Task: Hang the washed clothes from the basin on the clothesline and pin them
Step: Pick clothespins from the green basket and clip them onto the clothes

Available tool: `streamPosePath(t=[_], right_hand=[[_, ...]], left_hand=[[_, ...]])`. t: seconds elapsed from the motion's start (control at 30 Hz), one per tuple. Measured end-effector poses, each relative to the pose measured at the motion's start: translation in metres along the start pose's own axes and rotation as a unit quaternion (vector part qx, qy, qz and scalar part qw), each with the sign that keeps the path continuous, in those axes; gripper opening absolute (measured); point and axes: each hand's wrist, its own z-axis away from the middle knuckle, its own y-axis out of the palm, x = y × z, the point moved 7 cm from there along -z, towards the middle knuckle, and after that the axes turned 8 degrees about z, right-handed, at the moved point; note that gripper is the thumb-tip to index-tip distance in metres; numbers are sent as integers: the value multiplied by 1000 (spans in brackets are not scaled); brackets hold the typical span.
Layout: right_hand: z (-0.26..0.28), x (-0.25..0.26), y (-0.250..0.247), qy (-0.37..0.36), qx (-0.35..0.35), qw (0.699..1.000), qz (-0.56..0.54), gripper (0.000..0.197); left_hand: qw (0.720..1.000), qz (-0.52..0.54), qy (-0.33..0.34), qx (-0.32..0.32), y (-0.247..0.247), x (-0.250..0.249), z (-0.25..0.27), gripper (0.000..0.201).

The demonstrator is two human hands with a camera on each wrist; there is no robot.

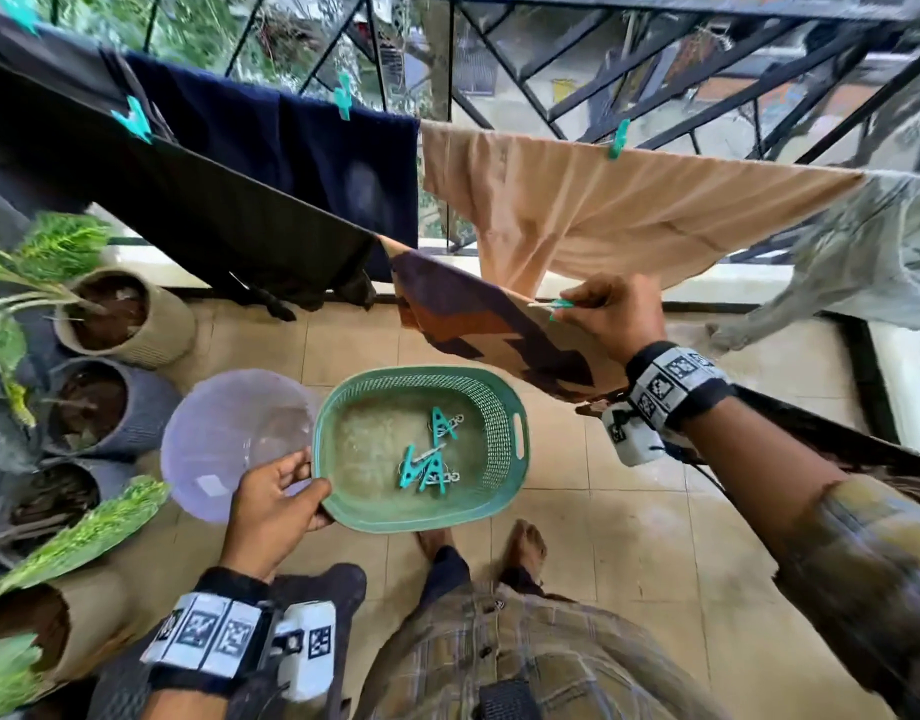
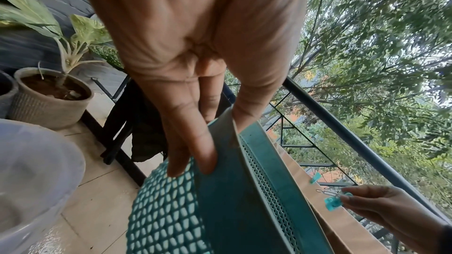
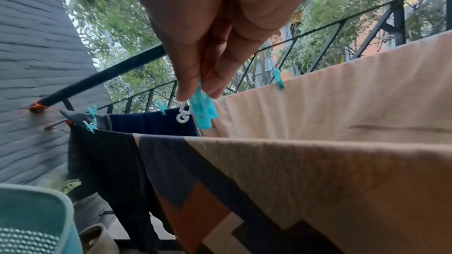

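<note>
My left hand (image 1: 273, 504) grips the rim of a green perforated basket (image 1: 499, 407), thumb inside and fingers (image 2: 190, 154) under the wall. Three teal pegs (image 1: 429, 457) lie in its bottom. My right hand (image 1: 611, 309) pinches a teal peg (image 3: 203, 111) just above the top edge of a patterned brown, purple and tan cloth (image 1: 499, 324) draped over the near line. On the lines hang a black garment (image 1: 198, 200), a navy one (image 1: 302, 148) and a tan one (image 1: 603, 200), each with a teal peg. An empty translucent basin (image 1: 224, 433) sits on the floor left of the basket.
Potted plants (image 1: 99, 314) stand along the left wall. A black metal railing (image 1: 655, 70) runs behind the lines, with trees beyond. A grey garment (image 1: 852, 252) hangs at the far right. My bare feet (image 1: 520, 548) stand on beige floor tiles below the basket.
</note>
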Motion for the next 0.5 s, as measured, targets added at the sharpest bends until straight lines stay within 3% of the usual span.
streamPosePath(t=[0.27,0.5], right_hand=[[-23,-8,37,53,12,998,12,23],[-24,-13,51,74,29,995,55,38]], left_hand=[[1000,-14,3,11,-7,-14,-32,36],[1000,-10,5,23,-3,-19,-44,42]])
